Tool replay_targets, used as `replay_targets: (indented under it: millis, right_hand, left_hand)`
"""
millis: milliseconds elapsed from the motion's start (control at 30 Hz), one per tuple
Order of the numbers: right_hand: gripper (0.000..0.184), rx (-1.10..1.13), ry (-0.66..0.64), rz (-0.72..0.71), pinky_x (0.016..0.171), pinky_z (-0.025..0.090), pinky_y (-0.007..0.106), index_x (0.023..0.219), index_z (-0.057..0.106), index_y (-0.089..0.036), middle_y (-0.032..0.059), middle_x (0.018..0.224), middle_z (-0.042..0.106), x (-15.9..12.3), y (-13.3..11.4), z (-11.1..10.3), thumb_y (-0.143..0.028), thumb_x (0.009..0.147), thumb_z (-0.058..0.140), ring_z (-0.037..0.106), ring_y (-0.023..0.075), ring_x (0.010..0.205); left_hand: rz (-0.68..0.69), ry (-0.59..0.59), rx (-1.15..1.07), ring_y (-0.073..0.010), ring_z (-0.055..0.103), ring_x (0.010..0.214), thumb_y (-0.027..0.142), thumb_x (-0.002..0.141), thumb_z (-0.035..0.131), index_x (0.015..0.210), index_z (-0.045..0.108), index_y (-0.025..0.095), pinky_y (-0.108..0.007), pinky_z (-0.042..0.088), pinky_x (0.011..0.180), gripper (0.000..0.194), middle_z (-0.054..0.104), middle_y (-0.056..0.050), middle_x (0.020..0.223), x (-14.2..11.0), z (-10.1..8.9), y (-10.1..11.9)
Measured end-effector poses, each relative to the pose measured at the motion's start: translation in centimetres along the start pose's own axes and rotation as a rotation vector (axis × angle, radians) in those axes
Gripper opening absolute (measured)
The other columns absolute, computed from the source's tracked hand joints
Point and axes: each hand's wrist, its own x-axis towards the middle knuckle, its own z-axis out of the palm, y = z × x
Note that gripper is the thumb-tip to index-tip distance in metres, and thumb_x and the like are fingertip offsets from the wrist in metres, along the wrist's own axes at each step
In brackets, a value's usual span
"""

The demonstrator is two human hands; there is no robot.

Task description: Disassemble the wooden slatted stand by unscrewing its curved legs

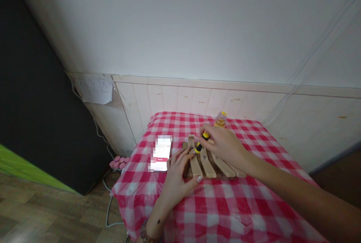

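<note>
A piece with several pale wooden slats over a darker brown base lies on the checked cloth. My right hand is closed around the handle of a yellow-and-black screwdriver, which tilts down to the left. Its tip meets the left slats close to my left fingertips; what lies exactly under it is hidden. My left hand rests spread on the left side of the piece, thumb by the front edge. A dark screw head shows on one slat.
Left of the piece lies a lit phone. Behind my right hand stands a clear container with yellow parts. The red-and-white checked tablecloth covers a table against a white panelled wall. Pink round objects and a cable are at the left.
</note>
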Motion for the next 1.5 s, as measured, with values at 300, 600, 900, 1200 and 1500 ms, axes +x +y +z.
replay_targets:
  millis: [300,600,900,1200,1500]
  right_hand:
    - [0.025,0.306,-0.121,-0.364,0.098,0.052,0.042,0.119,0.062,-0.022,0.0116,0.121,0.069,-0.6,0.6,-0.2,-0.022,0.104,0.042,0.063,0.0238,0.115]
    - [0.023,0.313,-0.027,-0.168,0.080,0.054,0.036,0.094,0.068,-0.020,0.0081,0.096,0.075,-0.4,-0.5,1.1,-0.033,0.104,0.052,0.071,0.0218,0.089]
    - [0.042,-0.006,-0.014,-0.213,0.074,0.052,0.035,0.109,0.074,-0.020,0.0105,0.096,0.074,-0.6,-0.3,-0.1,-0.037,0.109,0.036,0.067,0.0231,0.088]
    - [0.032,0.173,-0.086,-0.365,0.089,0.056,0.039,0.124,0.065,-0.020,0.0134,0.119,0.066,-0.6,0.2,-0.4,-0.022,0.107,0.038,0.066,0.0229,0.107]
    - [0.017,0.441,-0.150,-0.242,0.094,0.053,0.038,0.113,0.057,-0.023,0.0079,0.115,0.066,-1.1,-1.2,0.0,-0.020,0.104,0.043,0.066,0.0198,0.103]
  left_hand:
    - [0.002,0.018,-0.002,-0.0359,0.037,0.145,0.045,0.088,0.070,0.140,0.053,0.025,-0.057,0.032,0.117,0.059,0.050,-0.011,0.155,-0.1,0.1,0.0]
    - [0.015,0.017,0.077,-0.0369,0.036,0.148,0.043,0.088,0.071,0.143,0.054,0.026,-0.058,0.032,0.117,0.060,0.050,-0.011,0.157,-0.2,0.4,-0.5]
    - [0.018,0.019,0.048,-0.0367,0.037,0.146,0.046,0.089,0.071,0.136,0.058,0.025,-0.059,0.033,0.118,0.054,0.049,-0.012,0.157,-0.2,0.2,-0.2]
    - [0.014,0.017,0.029,-0.0366,0.038,0.146,0.046,0.088,0.070,0.138,0.055,0.025,-0.059,0.033,0.116,0.056,0.050,-0.012,0.156,-0.2,0.2,-0.2]
    - [0.052,0.031,0.048,-0.0364,0.039,0.145,0.047,0.090,0.068,0.142,0.055,0.024,-0.059,0.032,0.118,0.058,0.051,-0.012,0.156,-0.1,0.4,-0.6]
